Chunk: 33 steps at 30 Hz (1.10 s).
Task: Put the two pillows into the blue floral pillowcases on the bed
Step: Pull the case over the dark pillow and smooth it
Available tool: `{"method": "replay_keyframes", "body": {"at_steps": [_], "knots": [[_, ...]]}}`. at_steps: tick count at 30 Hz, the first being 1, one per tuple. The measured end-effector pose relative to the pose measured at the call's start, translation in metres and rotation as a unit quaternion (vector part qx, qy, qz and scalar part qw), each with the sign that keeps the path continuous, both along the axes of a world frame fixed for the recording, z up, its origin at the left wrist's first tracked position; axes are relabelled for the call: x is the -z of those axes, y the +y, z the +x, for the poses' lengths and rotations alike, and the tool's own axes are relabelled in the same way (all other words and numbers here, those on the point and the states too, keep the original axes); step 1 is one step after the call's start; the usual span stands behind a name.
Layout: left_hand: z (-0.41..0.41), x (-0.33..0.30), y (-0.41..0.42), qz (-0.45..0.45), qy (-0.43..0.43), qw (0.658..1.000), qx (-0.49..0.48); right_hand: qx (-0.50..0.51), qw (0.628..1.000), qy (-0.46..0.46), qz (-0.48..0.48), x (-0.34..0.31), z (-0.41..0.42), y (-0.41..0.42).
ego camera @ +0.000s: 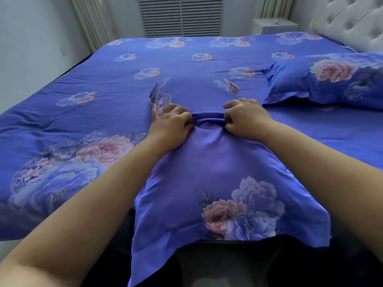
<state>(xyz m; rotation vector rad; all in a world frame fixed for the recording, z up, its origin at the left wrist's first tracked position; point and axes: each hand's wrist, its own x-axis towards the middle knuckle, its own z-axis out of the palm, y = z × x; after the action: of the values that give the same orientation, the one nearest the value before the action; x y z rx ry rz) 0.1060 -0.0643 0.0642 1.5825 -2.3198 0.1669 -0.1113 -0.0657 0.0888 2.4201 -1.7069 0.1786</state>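
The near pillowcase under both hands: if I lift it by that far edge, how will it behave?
Probably soft: the pillowcase bulges with filling. Its unfilled border already droops off the bed, so expect flopping. The cloth looks smooth, maybe slippery.

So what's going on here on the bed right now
A person is working a pillow into a blue floral pillowcase at the near edge of the bed. The left hand and right hand both pinch the bunched fabric at the case's far end. A second pillow, already covered, lies by the tufted headboard.
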Motion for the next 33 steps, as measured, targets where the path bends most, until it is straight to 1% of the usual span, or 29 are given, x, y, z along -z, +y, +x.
{"method": "replay_keyframes", "body": {"at_steps": [1,3,4,6,7,9,10,11,12,14,15,18,19,20,21,22,23,24,25,26,27,28,30,31,33], "knots": [[0.003,-0.002,0.0,0.054,0.011,0.998,0.012,0.002,1.0,-0.018,-0.021,0.0,-0.002,-0.001],[0.007,-0.01,-0.003,0.134,-0.009,0.991,0.029,-0.012,0.999,-0.041,-0.033,0.003,-0.003,-0.001],[0.009,-0.014,-0.004,0.163,-0.035,0.985,0.034,-0.028,0.998,-0.058,-0.015,0.003,-0.002,-0.001],[0.01,-0.02,-0.009,0.207,-0.071,0.974,0.054,-0.054,0.99,-0.108,0.068,0.003,0.002,-0.001],[0.009,-0.022,-0.012,0.223,-0.058,0.97,0.078,-0.062,0.982,-0.129,0.122,0.001,0.004,-0.001],[0.006,-0.027,-0.02,0.25,0.044,0.959,0.129,-0.09,0.964,-0.139,0.208,-0.006,0.009,-0.004],[0.004,-0.03,-0.023,0.26,0.102,0.951,0.135,-0.106,0.955,-0.149,0.236,-0.01,0.012,-0.007],[0.003,-0.032,-0.025,0.262,0.138,0.946,0.133,-0.121,0.949,-0.154,0.248,-0.012,0.015,-0.012],[0.003,-0.033,-0.028,0.258,0.136,0.947,0.132,-0.127,0.947,-0.151,0.253,-0.013,0.017,-0.016],[0.006,-0.035,-0.033,0.255,0.056,0.957,0.129,-0.122,0.955,-0.102,0.252,-0.014,0.017,-0.023],[0.01,-0.038,-0.034,0.266,0.002,0.956,0.122,-0.118,0.954,-0.076,0.264,-0.015,0.016,-0.025],[0.018,-0.049,-0.03,0.302,-0.171,0.934,0.079,-0.103,0.932,-0.01,0.346,-0.024,0.009,-0.025],[0.018,-0.05,-0.027,0.301,-0.238,0.921,0.06,-0.082,0.925,0.016,0.371,-0.028,0.007,-0.024],[0.018,-0.048,-0.025,0.286,-0.288,0.913,0.036,-0.06,0.92,0.053,0.383,-0.032,0.006,-0.022],[0.016,-0.047,-0.023,0.254,-0.315,0.915,0.017,-0.041,0.925,0.092,0.365,-0.034,0.005,-0.021],[0.014,-0.042,-0.021,0.202,-0.327,0.923,0.008,-0.019,0.937,0.129,0.325,-0.033,0.005,-0.021],[0.013,-0.035,-0.021,0.137,-0.326,0.935,0.008,-0.005,0.952,0.158,0.262,-0.03,0.005,-0.022],[0.014,-0.025,-0.023,0.056,-0.306,0.95,0.02,0.004,0.966,0.176,0.191,-0.024,0.005,-0.021],[0.016,-0.015,-0.025,-0.036,-0.274,0.961,0.034,0.014,0.979,0.167,0.112,-0.013,0.005,-0.022],[0.019,-0.006,-0.027,-0.111,-0.243,0.963,0.031,0.019,0.991,0.131,0.021,-0.002,0.005,-0.022],[0.024,0.001,-0.028,-0.172,-0.224,0.959,0.021,0.017,0.995,0.084,-0.046,0.007,0.004,-0.021],[0.028,0.005,-0.028,-0.208,-0.211,0.955,0.004,0.003,0.994,0.061,-0.09,0.013,0.002,-0.018],[0.033,0.015,-0.026,-0.239,-0.187,0.953,-0.023,-0.033,0.983,0.05,-0.176,0.024,-0.005,-0.014],[0.034,0.019,-0.025,-0.255,-0.177,0.95,-0.029,-0.045,0.979,0.041,-0.193,0.029,-0.007,-0.012],[0.031,0.019,-0.021,-0.233,-0.134,0.962,-0.037,-0.068,0.975,0.006,-0.21,0.035,-0.006,-0.01]]}}
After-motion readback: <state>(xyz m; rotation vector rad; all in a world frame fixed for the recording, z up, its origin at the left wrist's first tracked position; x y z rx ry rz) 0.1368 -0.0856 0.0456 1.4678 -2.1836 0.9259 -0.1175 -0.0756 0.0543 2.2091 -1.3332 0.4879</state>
